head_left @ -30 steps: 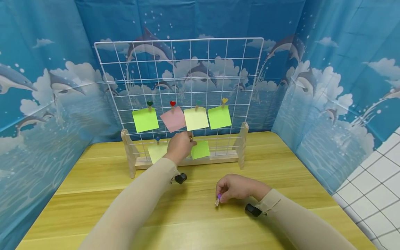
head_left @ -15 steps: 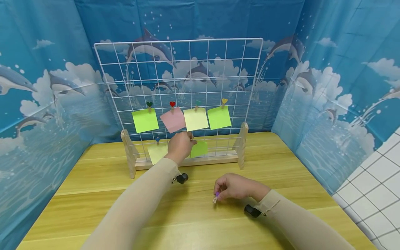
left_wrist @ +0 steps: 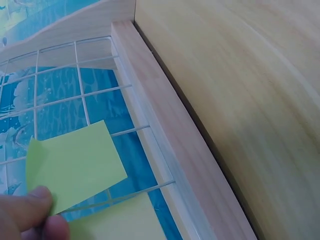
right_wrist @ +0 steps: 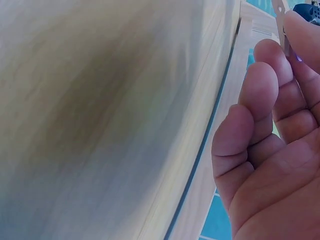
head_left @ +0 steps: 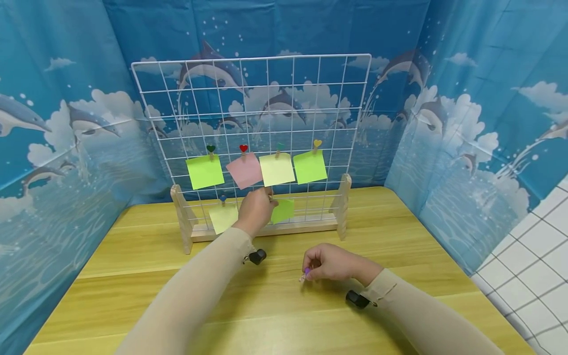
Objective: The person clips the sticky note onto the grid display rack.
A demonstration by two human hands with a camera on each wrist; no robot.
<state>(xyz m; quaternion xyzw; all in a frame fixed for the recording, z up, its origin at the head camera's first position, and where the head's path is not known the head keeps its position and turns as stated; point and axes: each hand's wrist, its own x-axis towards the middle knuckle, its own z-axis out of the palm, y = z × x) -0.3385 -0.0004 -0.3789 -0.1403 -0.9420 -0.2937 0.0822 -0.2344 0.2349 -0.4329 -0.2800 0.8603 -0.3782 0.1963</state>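
Observation:
My left hand [head_left: 256, 209] is at the lower part of a white wire grid [head_left: 292, 106], pinching a green sticky note [head_left: 284, 211] by its edge. In the left wrist view the thumb lies against that note [left_wrist: 82, 160], which rests before the wires; a second, paler note [left_wrist: 122, 222] sits beside it. Over the table, my right hand [head_left: 333, 262] pinches a mini clothespin [head_left: 303, 277] with a purple top between thumb and fingertips. The right wrist view shows only part of the clothespin [right_wrist: 281, 22] at its top edge.
Above the left hand, a row of notes hangs on heart-topped clothespins, among them a pink note [head_left: 245, 170] and a pale yellow note [head_left: 277, 169]. Wooden feet [head_left: 342, 207] hold the grid upright on the wooden table [head_left: 266, 310]. A dolphin-print curtain [head_left: 452, 113] surrounds it.
The right hand has moved slightly left and up with the clothespin. The green note has shifted a little left under the left hand, which otherwise stays at the same spot.

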